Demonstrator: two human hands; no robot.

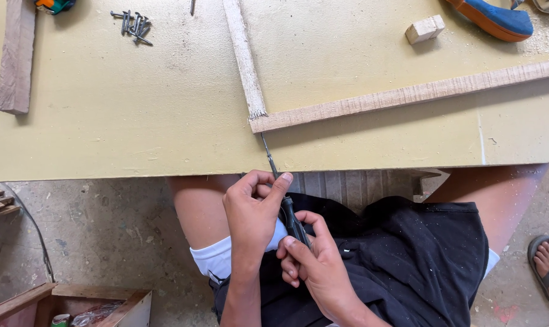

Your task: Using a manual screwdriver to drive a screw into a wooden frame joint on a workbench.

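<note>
Both hands clamped on screwdriver (284, 200) at lower centre: left hand (252, 212) guided the shaft, right hand (314, 260) gripped the handle | tip met batten corner (257, 121) | best kept shaft straight, pressure steady.

Bright, even daylight from above; soft short shadows fall toward the viewer under the wooden strips (407, 94) on the yellow counter (135, 109); no glare; focus sharp throughout; slight wide-angle bending at the edges.
</note>
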